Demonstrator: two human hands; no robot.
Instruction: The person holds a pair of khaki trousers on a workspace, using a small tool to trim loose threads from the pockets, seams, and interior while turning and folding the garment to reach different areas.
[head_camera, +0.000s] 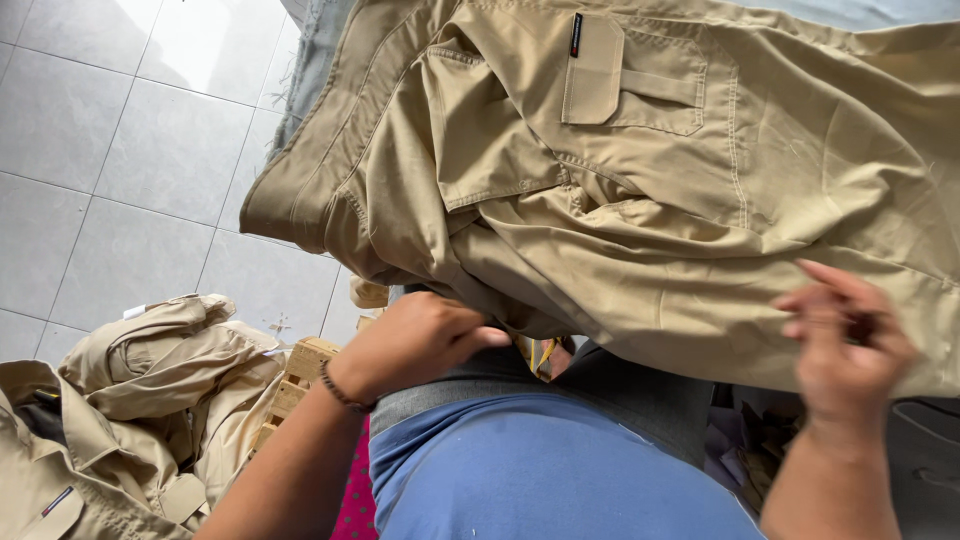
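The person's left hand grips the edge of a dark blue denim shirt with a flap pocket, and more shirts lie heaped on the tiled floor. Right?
Not quite: the head view shows a khaki cotton shirt, not blue denim. The left hand does grip its edge, with the heap of khaki shirts on the tiled floor.

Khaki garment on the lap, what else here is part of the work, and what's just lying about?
In hand: khaki garment; left hand gripping its lower edge; right hand raised at its right side.
Lying about: pile of khaki clothes on the tiled floor; wooden crate.

The left hand (415, 340) reaches forward, fingers curled inward. The right hand (845, 345) is raised, blurred, fingers bunched loosely together.
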